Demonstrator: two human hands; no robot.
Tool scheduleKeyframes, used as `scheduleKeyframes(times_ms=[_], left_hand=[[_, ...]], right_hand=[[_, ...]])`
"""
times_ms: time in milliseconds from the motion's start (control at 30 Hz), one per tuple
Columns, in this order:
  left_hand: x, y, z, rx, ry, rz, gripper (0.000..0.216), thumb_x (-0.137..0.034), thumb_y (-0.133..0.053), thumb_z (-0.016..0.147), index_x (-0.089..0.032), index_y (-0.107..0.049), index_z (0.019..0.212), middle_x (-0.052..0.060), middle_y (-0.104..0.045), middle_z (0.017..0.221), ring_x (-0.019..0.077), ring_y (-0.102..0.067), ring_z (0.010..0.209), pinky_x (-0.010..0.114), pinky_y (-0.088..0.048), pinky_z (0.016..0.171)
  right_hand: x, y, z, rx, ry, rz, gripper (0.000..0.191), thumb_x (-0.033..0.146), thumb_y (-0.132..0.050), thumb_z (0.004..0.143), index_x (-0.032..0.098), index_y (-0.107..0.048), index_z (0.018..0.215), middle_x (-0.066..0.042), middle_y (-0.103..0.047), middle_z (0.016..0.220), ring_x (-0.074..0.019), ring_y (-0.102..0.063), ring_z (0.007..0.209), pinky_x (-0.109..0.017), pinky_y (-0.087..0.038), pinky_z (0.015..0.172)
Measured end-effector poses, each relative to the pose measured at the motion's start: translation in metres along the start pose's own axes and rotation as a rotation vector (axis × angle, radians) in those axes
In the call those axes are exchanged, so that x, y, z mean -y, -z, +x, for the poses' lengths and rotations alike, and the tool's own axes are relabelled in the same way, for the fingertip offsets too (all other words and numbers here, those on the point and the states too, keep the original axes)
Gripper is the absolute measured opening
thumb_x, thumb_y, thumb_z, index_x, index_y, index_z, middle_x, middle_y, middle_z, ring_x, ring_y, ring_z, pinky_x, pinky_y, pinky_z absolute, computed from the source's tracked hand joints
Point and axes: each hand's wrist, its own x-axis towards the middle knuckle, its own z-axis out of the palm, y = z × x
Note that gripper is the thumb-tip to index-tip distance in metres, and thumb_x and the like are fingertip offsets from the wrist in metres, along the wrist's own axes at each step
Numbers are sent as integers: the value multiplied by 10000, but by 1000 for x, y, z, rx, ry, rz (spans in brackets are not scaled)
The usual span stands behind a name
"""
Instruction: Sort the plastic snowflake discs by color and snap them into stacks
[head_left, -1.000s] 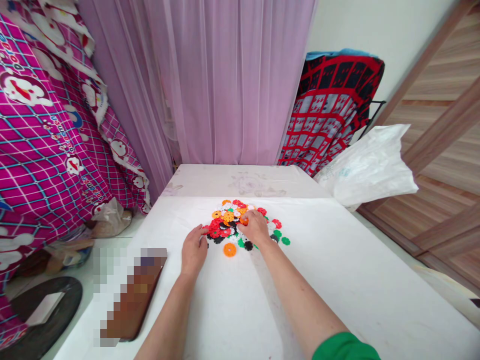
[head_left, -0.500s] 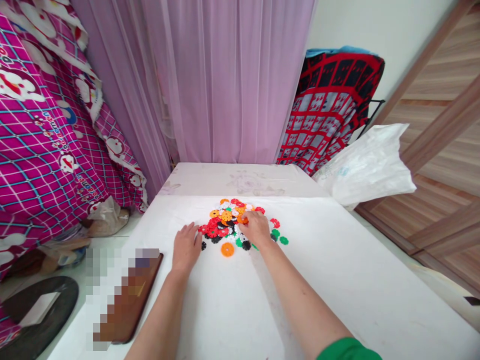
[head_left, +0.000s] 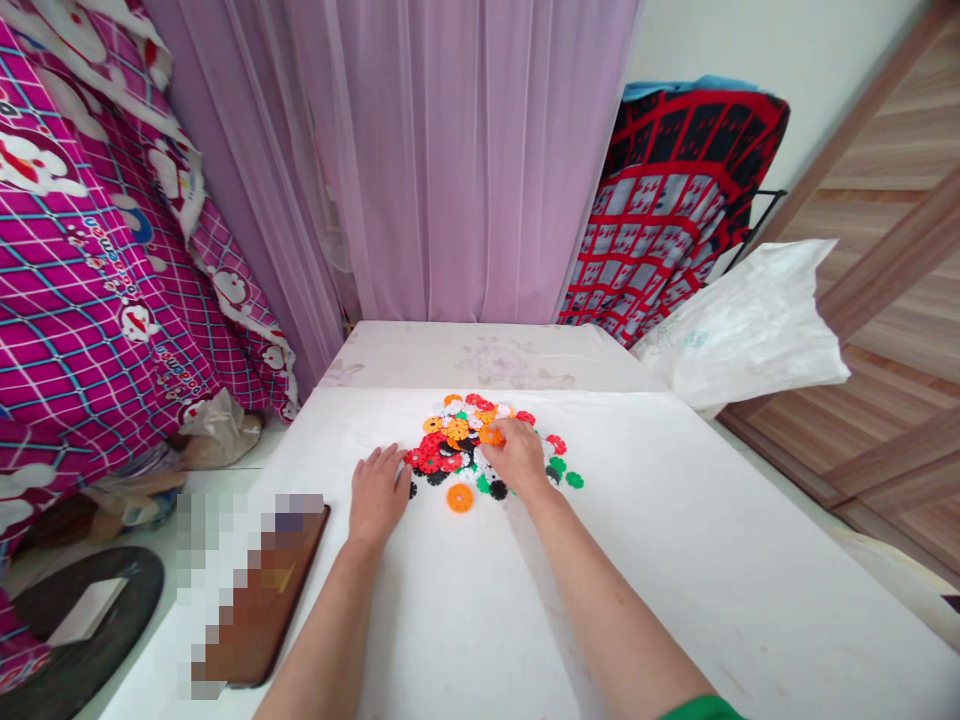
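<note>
A pile of small plastic flower-shaped discs (head_left: 465,440) in orange, red, white, green and black lies on the white table (head_left: 675,560). My right hand (head_left: 516,457) rests on the pile's right side, its fingers pinched on an orange disc (head_left: 491,436). Flat on the table lies my left hand (head_left: 379,492), fingers stretched out, its fingertips at the pile's left edge beside red discs (head_left: 429,460). One orange disc (head_left: 460,497) lies apart, just in front of the pile between my hands.
A brown flat object (head_left: 262,600), partly pixelated, lies at the table's left edge. A white plastic bag (head_left: 742,330) sits at the right rear. Pink curtain (head_left: 465,160) behind, patterned pink bedding (head_left: 82,270) at left, a red-black blanket (head_left: 675,210) at back right.
My left hand drew back a little from the pile and flattened on the table. The right hand stayed on the pile, fingers on the orange disc.
</note>
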Motion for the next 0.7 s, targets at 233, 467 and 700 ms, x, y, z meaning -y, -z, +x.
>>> scheduleKeyframes(times_ms=[233,467,700], left_hand=[[-2,3,0,1,14,-19,349,-339,-424,925,-247,-660,1165,86,-604,1348,317,-470,1318,567,-311,1101],[-4,6,0,28,34,-27,346,-344,-421,928,-249,-663,1156,69,-606,1349,303,-460,1330,544,-299,1117],[-7,9,0,59,42,-8,354,-338,-415,935,-242,-653,1178,56,-594,1366,288,-447,1343,520,-293,1128]], right_hand=[[22,-9,-65,29,131,290,273,170,-627,687,222,-628,956,-35,-678,1000,-200,-600,958,-320,-459,888],[30,-13,-73,96,137,221,226,172,-635,692,217,-634,913,-40,-671,933,-207,-587,911,-310,-454,846],[25,-19,-75,75,222,203,229,153,-625,675,205,-622,898,-37,-658,899,-212,-569,883,-325,-442,826]])
